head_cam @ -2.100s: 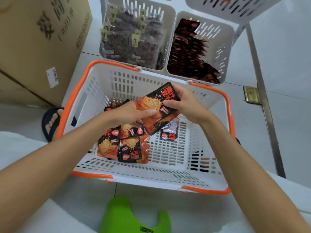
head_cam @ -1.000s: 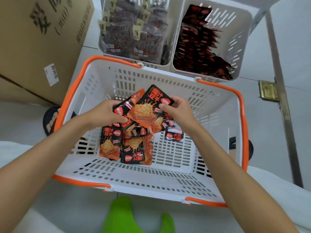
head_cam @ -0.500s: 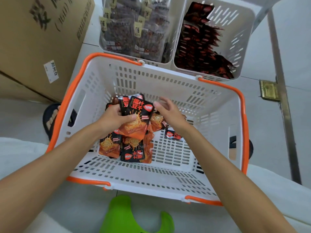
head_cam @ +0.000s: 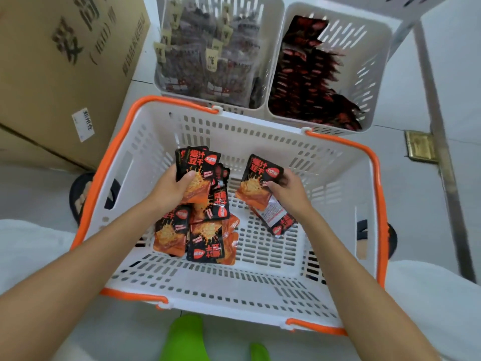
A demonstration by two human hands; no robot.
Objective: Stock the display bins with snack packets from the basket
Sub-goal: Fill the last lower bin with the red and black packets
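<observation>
L hand is clamped round a small stack of snack packets, black & orange, thumb across the front one, top edges pointing up. R hand pinches a single packet of the same kind, thumb on its face; it's near the stack but not touching. Under the R hand a face-down packet lies on the basket floor. Below the L hand there's a loose pile of several more, lying flat & overlapping. All of it sits inside the white basket w/ orange rim, on the floor. Just beyond its far wall stand 2 white bins side by side: left bin packed w/ dark, cream-labelled packs, right bin partly filled w/ dark red ones. A cardboard box stands to the left.
</observation>
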